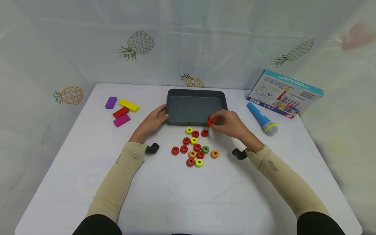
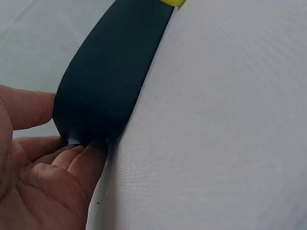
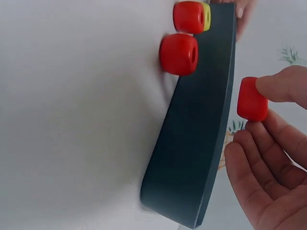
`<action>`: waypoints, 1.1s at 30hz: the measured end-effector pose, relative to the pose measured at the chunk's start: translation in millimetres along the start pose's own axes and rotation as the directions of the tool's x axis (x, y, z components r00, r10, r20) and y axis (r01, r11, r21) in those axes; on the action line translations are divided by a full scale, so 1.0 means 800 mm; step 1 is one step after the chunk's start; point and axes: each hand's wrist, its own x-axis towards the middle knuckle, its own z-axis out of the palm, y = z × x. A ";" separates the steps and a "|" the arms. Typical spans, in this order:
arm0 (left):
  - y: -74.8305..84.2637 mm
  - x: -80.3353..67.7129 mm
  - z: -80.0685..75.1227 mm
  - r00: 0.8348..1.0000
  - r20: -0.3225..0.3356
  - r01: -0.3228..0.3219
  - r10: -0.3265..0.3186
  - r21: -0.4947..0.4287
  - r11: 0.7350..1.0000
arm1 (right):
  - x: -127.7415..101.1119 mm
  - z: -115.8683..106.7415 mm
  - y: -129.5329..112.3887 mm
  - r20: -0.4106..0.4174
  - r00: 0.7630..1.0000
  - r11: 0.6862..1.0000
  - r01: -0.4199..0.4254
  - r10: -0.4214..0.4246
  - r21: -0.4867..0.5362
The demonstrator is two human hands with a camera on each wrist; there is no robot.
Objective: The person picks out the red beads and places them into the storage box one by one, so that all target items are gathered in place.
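Closest, a loose scatter of red, yellow, orange and green beads (image 1: 197, 147) lies on the desk (image 1: 205, 195), just near of the dark tray (image 1: 192, 109). Beyond, the right hand (image 1: 228, 123) pinches one red bead (image 3: 252, 101) at the tray's near rim, towards its right end; a second red patch shows by the fingers, place unclear. The tray's long axis runs left to right, and the left hand (image 1: 152, 120) grips its left end. Farther out stand a few coloured blocks (image 1: 121, 112) left, a microphone (image 1: 259, 116) and box (image 1: 283, 94) right.
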 end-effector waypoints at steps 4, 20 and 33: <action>0.000 0.000 0.000 1.000 0.001 0.007 -0.007 -0.001 1.000 | 0.010 0.002 0.003 -0.004 1.000 1.000 -0.020 0.020 0.003; -0.001 -0.003 0.001 1.000 -0.006 0.022 -0.022 0.024 0.999 | 0.040 0.016 0.019 -0.040 0.997 0.997 -0.064 0.065 0.031; -0.002 -0.004 0.003 1.000 -0.011 0.000 0.000 0.031 1.000 | 0.051 0.027 0.025 -0.042 0.990 0.991 -0.132 0.133 0.019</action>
